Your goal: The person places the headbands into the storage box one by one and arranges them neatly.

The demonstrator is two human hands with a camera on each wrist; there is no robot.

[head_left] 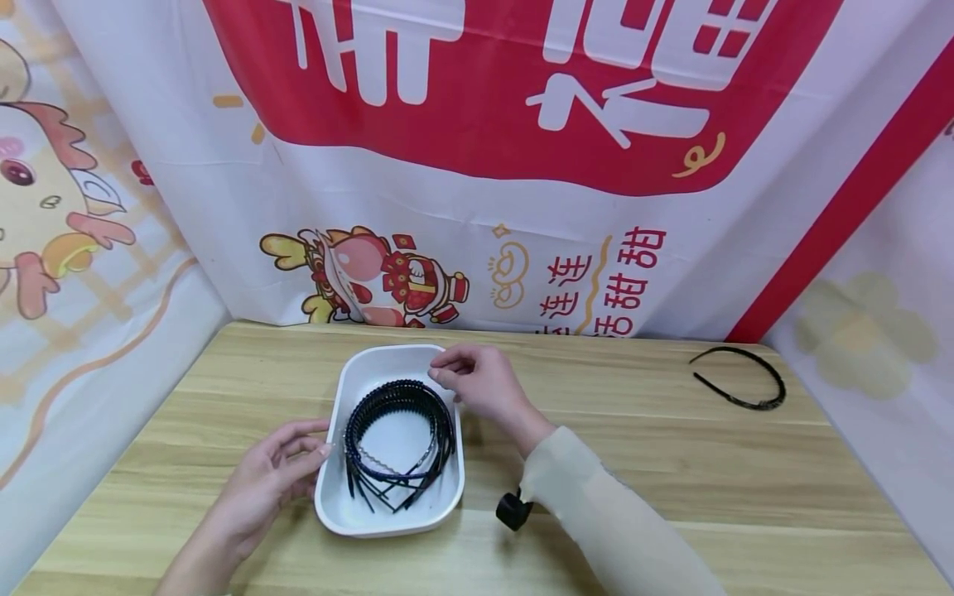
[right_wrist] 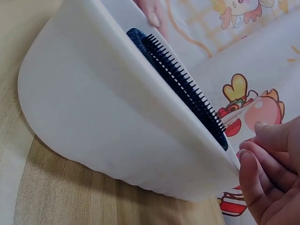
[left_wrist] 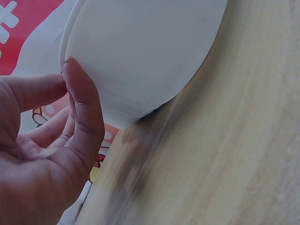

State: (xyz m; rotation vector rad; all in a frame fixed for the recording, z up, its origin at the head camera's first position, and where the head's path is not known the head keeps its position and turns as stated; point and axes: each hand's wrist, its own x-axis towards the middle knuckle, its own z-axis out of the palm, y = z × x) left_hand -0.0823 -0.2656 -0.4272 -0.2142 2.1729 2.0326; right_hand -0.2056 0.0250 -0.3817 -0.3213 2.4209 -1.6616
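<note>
A white plastic bin (head_left: 323, 488) stands on the table in the head view. Inside it, several black headbands (head_left: 406, 389) lie nested in a ring, some with toothed edges, their ends crossing at the near side. At the bin's left rim is my left hand (head_left: 270, 473); its thumb and fingertips touch the wall near the edge. My right hand (head_left: 484, 382) is over the far right rim, with loosely bent fingers and nothing visible between them. The right wrist view shows the fingertips (right_wrist: 248, 161) close against the bin's corner and the headbands' comb teeth (right_wrist: 187, 89) above the rim.
A single black headband (head_left: 775, 389) lies at the far right of the wooden table (head_left: 596, 414). A small black object (head_left: 513, 511) is by the right sleeve. Printed cloth (head_left: 477, 157) hangs behind the table and at both sides.
</note>
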